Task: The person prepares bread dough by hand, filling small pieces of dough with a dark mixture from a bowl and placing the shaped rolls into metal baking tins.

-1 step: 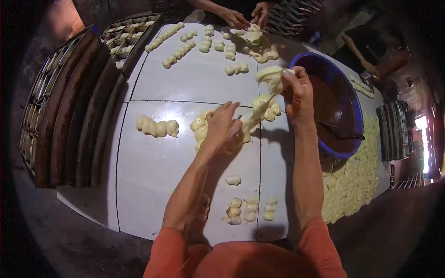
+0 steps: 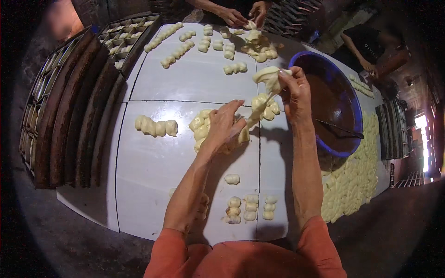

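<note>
My right hand [image 2: 296,95] is closed in a pinch on a piece of pale yellow dough [image 2: 271,78], raised above the table. A thin strand stretches from it toward the dough near my left hand [image 2: 225,125]. That hand lies over a dough lump [image 2: 200,127], its fingers extended and thumb apart; the palm side is hidden. Just right of it sits a smaller dough clump [image 2: 266,109]. A row of joined dough balls [image 2: 156,126] lies to the left. Closer to me are a single dough piece [image 2: 232,179] and short dough rows [image 2: 251,207].
A blue basin [image 2: 359,116] with brown contents and a dark stick [image 2: 340,129] stands right, beside a sheet of many dough pieces [image 2: 354,180]. Stacked trays [image 2: 88,116] line the left edge. Across the white table [image 2: 153,194], another person's hands [image 2: 245,16] work dough; someone stands far right.
</note>
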Demonstrator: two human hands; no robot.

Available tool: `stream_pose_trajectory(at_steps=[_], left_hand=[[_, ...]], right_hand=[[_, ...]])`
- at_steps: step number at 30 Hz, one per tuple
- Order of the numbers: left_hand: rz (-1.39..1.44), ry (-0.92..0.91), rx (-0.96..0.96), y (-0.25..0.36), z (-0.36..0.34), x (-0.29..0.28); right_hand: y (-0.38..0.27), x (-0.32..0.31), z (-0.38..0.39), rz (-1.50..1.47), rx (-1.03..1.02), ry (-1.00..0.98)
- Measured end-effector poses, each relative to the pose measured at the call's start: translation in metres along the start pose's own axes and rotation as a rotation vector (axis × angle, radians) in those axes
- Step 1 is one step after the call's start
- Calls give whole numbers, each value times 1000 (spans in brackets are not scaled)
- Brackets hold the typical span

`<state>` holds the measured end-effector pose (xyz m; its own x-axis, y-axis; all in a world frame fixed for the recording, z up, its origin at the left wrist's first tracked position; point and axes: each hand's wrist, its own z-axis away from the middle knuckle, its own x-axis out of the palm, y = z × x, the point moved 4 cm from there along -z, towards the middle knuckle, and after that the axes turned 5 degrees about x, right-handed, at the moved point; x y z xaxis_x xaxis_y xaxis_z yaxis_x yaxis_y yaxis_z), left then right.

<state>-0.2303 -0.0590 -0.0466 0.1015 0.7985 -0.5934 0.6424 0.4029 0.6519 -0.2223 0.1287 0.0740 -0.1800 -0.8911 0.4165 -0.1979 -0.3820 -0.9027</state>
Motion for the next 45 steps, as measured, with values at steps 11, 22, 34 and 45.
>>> stream_pose_trajectory(at_steps=[11, 22, 34, 45], left_hand=[[195, -294, -244, 24, -9, 43], [-151, -118, -50, 51, 12, 21], [932, -365, -607, 82, 59, 30], [905, -435, -420, 127, 64, 42]], right_hand=[[-97, 21, 31, -6, -226, -32], [14, -54, 122, 154, 279, 101], [46, -76, 180, 518, 310, 8], [39, -97, 206, -99, 332, 177]])
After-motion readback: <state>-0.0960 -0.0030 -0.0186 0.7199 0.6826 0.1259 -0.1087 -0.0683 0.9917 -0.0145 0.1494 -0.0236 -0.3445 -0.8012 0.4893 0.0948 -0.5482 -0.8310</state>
